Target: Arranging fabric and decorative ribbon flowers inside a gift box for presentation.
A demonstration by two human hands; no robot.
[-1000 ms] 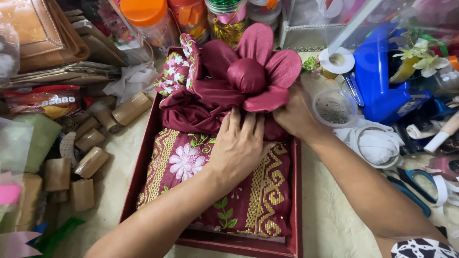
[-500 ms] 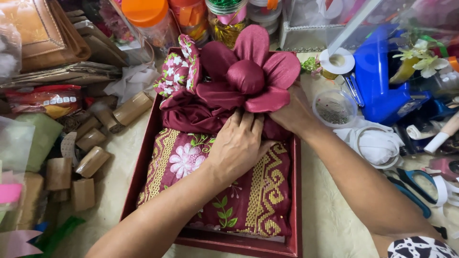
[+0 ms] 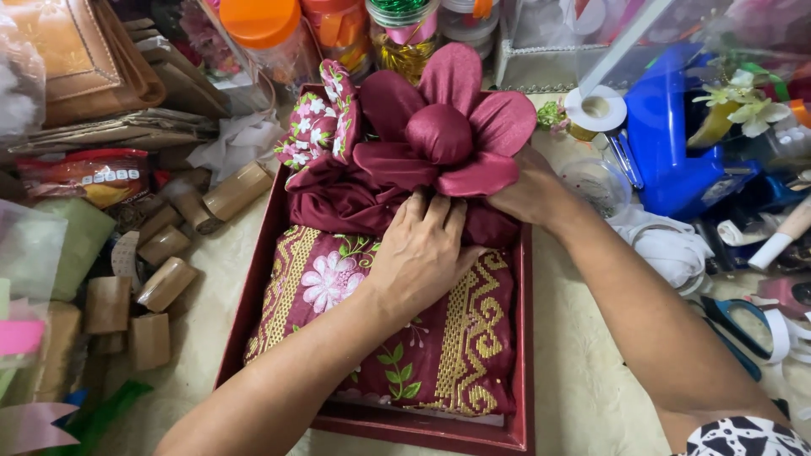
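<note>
A dark red tray (image 3: 253, 295) holds a folded maroon cloth (image 3: 456, 355) with gold woven bands and pink embroidered flowers. At the tray's far end the cloth is shaped into a large maroon fabric flower (image 3: 448, 135) with a round centre. My left hand (image 3: 418, 253) lies flat on the cloth, fingertips pressing under the flower's lower petals. My right hand (image 3: 528, 190) reaches behind the flower's right side, its fingers hidden by the petals. A patterned fold (image 3: 321, 122) stands up left of the flower.
Several short cardboard tubes (image 3: 165, 283) lie left of the tray. Jars with orange lids (image 3: 262, 34) stand behind it. A tape roll (image 3: 596, 108), a blue dispenser (image 3: 676, 143), white ribbon (image 3: 667, 249) and blue-handled scissors (image 3: 735, 325) crowd the right side. Brown bags (image 3: 76, 59) sit at far left.
My left hand has slid slightly up toward the flower's base. The flower sits a little more upright. My right hand stays behind the petals.
</note>
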